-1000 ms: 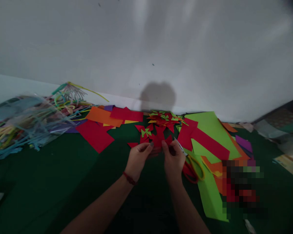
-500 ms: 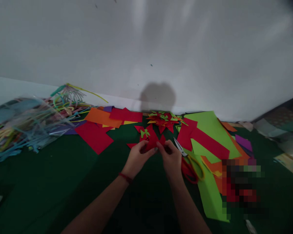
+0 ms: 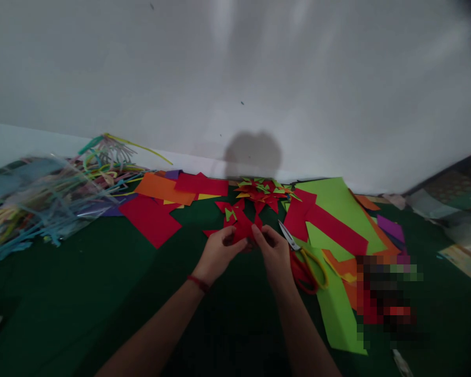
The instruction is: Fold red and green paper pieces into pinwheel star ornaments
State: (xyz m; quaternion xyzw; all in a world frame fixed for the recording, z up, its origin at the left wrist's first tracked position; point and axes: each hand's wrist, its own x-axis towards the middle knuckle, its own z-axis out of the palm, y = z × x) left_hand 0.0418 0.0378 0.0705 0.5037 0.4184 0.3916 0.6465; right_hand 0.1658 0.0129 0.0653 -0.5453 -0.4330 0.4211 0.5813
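Between my two hands is a red paper piece (image 3: 242,226) with pointed corners, pinched near its lower edge. My left hand (image 3: 220,254), with a red band at the wrist, is closed on its left side. On its right side, my right hand (image 3: 273,255) grips it between thumb and fingers. A small green cut-out (image 3: 230,214) lies just beyond my left fingers, over red pieces. Scissors (image 3: 304,260) with yellow and red handles rest open beside my right hand. Behind my hands sits a heap of red, green and orange pointed cut-outs (image 3: 264,192).
On the right lie green sheets (image 3: 332,201), red strips (image 3: 337,228) and orange pieces. Red (image 3: 151,220) and orange sheets (image 3: 163,188) are at the left. Farther left are pipe cleaners (image 3: 113,149) and a clear plastic bag (image 3: 58,193). A pale wall (image 3: 160,78) rises behind the green tabletop (image 3: 113,298).
Both hands have shifted slightly left and turned the red piece, its points now held differently. My right fingers have come away from the scissors' blades, which now show fully.
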